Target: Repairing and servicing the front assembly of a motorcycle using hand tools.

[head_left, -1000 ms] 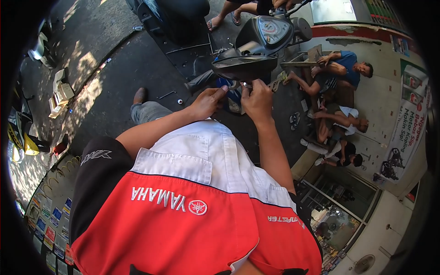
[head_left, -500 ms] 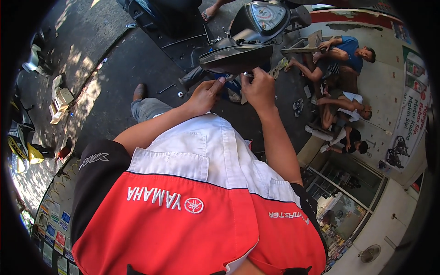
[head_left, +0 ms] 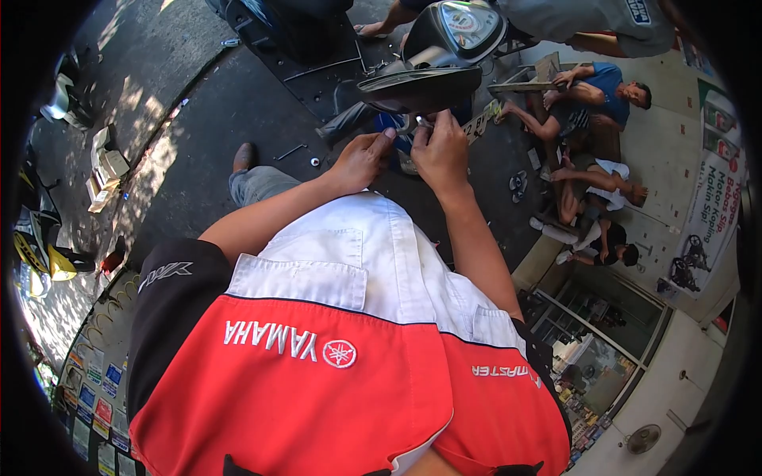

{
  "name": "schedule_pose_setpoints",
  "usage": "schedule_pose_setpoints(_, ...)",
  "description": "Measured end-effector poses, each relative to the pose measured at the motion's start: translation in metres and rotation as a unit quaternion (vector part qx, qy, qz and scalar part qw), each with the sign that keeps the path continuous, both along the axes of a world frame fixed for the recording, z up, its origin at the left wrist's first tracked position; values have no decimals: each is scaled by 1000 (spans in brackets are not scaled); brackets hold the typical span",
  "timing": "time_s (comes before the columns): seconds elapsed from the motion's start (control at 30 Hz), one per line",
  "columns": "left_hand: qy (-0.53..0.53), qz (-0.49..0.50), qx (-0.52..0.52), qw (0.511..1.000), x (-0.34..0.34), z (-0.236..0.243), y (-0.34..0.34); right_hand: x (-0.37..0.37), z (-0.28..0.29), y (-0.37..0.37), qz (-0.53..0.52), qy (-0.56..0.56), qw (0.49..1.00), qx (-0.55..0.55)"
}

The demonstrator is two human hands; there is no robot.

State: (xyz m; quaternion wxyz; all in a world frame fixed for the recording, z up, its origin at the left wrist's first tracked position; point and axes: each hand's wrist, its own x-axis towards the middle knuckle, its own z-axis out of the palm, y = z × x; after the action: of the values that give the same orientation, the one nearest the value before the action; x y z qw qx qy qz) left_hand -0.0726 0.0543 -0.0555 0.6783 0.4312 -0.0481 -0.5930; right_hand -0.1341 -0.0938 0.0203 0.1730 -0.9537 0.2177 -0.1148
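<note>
In front of me stands a scooter with a round-cornered speedometer (head_left: 467,30) and a dark, long oval part, perhaps a mirror (head_left: 419,89), jutting out toward me. Just under this part, both hands meet close together. My right hand (head_left: 441,155) is closed in a pinch around a small shiny metal piece (head_left: 421,120) whose kind I cannot make out. My left hand (head_left: 362,163) is closed too, thumb pressed on curled fingers; whatever it holds is hidden. Beside it, a black handlebar grip (head_left: 343,124) points to the left.
A metal hand tool (head_left: 291,151) and a small white round item (head_left: 315,162) lie on the dark floor near my shoe (head_left: 244,157). Torn cardboard (head_left: 105,170) lies far left. A person in grey (head_left: 591,22) leans in beyond the scooter; several people sit by the right wall.
A person in grey has come into view at the upper right. My right hand has shifted slightly left. The oval part and grip appear a little further right.
</note>
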Motion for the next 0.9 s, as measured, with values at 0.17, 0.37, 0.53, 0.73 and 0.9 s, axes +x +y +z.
schedule_pose_setpoints(0.17,-13,6,-31,999,-2,-5,-5,-5,3,-6,-22,-20,999,37)
schedule_pose_setpoints(0.37,36,13,-15,999,-3,-3,-5,-1,3,-11,-13,-9,1000,-11)
schedule_pose_setpoints(0.53,41,-1,-6,999,-2,1,-4,-6,8,-9,56,-82,995,-1)
schedule_pose_setpoints(0.73,28,4,-6,1000,-1,-1,-4,-4,12,-12,-22,80,997,6)
schedule_pose_setpoints(0.9,20,-4,-11,1000,0,-3,-3,-4,12,-12,59,-34,998,-16)
